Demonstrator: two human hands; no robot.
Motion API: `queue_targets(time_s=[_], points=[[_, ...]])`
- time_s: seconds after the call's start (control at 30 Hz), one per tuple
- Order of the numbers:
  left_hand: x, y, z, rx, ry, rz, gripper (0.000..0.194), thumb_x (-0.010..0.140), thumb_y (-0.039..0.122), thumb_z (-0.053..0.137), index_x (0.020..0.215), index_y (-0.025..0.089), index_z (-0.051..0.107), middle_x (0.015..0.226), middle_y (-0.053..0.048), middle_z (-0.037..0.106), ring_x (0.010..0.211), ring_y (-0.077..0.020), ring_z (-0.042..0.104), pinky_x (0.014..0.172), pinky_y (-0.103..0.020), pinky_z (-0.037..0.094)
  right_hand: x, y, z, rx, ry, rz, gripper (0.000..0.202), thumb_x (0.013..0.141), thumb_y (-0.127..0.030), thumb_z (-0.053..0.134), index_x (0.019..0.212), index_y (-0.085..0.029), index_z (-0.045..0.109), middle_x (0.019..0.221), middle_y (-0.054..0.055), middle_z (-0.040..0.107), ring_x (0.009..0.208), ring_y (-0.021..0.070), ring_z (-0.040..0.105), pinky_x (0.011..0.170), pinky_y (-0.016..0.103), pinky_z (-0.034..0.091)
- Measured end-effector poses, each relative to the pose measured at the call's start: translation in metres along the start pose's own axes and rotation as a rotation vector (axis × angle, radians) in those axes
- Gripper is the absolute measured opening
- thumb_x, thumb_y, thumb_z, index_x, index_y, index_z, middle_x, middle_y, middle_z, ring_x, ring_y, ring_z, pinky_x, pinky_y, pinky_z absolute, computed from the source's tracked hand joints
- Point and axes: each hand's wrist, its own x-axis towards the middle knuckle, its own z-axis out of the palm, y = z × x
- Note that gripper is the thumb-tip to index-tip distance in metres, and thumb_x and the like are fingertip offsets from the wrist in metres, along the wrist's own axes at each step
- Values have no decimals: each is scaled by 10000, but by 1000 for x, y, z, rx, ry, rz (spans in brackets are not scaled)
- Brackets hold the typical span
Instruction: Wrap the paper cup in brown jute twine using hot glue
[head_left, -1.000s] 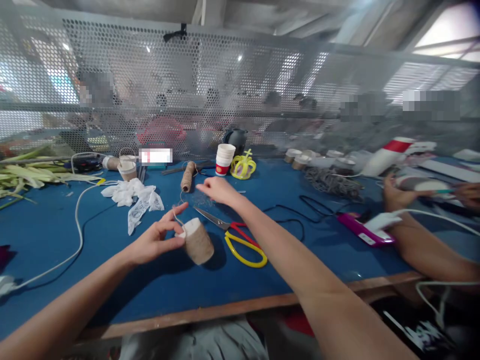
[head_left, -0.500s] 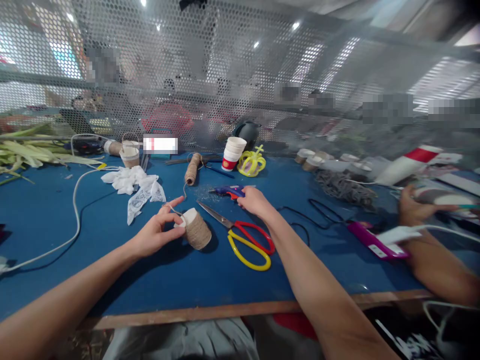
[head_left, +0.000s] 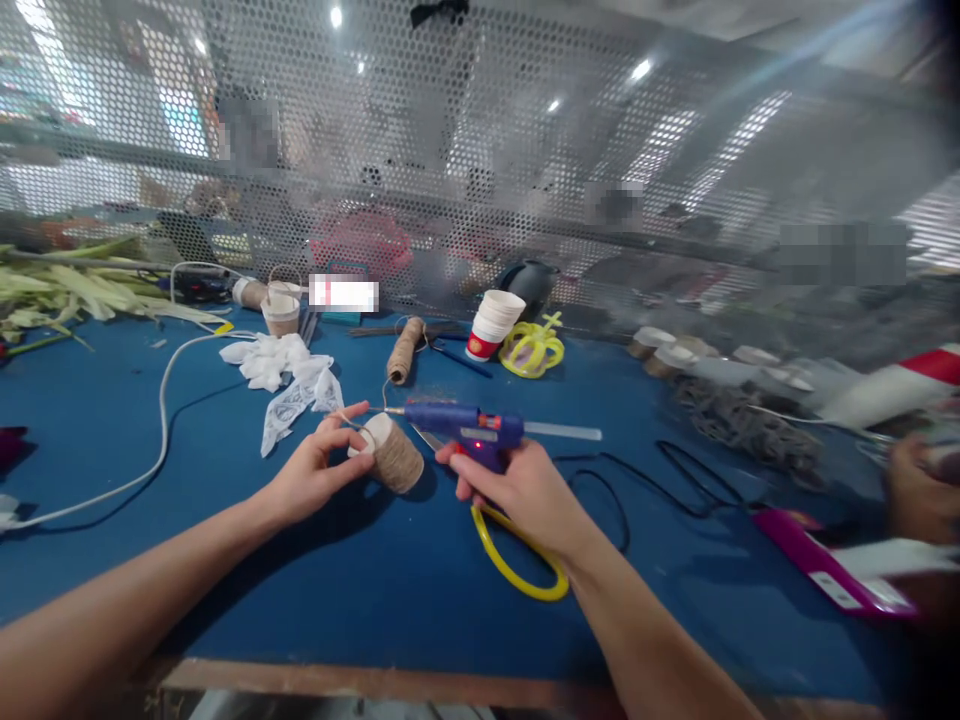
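Note:
In my left hand (head_left: 319, 465) is a small paper cup (head_left: 399, 458), tilted on its side and wrapped in brown twine, its white rim held between thumb and fingers. A loose strand of twine runs over that hand's fingers to the twine roll (head_left: 406, 352) behind. My right hand (head_left: 517, 485) grips a blue hot glue gun (head_left: 472, 420) by its handle, with a clear glue stick out of its back and a red light lit. The nozzle points left, close to my left fingertips. Under my right hand lie scissors (head_left: 517, 575), mostly covered, a yellow handle loop showing.
Stacked paper cups (head_left: 495, 325) and a yellow crown-shaped piece (head_left: 532, 348) stand at the back. White lace cloth (head_left: 289, 375) lies left. A purple power strip (head_left: 832, 565) and grey yarn (head_left: 750, 425) are right, near another person's hand (head_left: 919, 490).
My right hand has lifted the glue gun off the table and brought it left and nearer, beside the cup. The left hand keeps its hold. The view has turned slightly left.

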Motion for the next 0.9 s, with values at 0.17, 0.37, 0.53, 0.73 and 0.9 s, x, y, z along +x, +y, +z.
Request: queue_targets(time_s=[0.17, 0.37, 0.53, 0.73, 0.9], points=[[-1, 4, 0, 5, -6, -12, 215, 762, 362, 576, 670, 169, 552, 1328, -138, 430, 1279, -273, 338, 1054, -470, 220, -8, 13, 8, -228, 115, -96, 185, 741, -355, 570, 721, -174, 603, 516, -9, 577, 467, 135, 556, 495, 261, 479], [-1, 4, 0, 9, 0, -17, 230, 768, 379, 570, 678, 168, 544, 1313, -143, 449, 1263, -272, 362, 1046, -466, 243, -12, 16, 10, -385, 108, -274, 126, 763, -322, 555, 690, -219, 565, 601, -10, 576, 553, 147, 547, 517, 252, 445], [-1, 4, 0, 8, -2, -20, 230, 767, 381, 576, 678, 171, 546, 1301, -135, 466, 1255, -267, 378, 1048, -477, 246, -13, 12, 12, -415, 71, -267, 176, 793, -295, 534, 642, -211, 501, 580, -26, 526, 520, 119, 475, 512, 240, 403], [-2, 5, -1, 30, -21, -2, 213, 785, 359, 555, 682, 173, 547, 1323, -129, 458, 1267, -265, 370, 1060, -485, 230, -14, 9, 14, -411, 48, -205, 191, 791, -275, 544, 626, -204, 481, 595, -31, 521, 537, 107, 473, 523, 224, 387], [-2, 5, -1, 33, -21, 6, 208, 789, 348, 552, 679, 173, 530, 1326, -133, 470, 1283, -270, 360, 1084, -494, 174, -15, 6, 14, -433, 87, -219, 186, 780, -259, 552, 616, -200, 485, 604, -25, 527, 544, 108, 476, 526, 222, 385]])
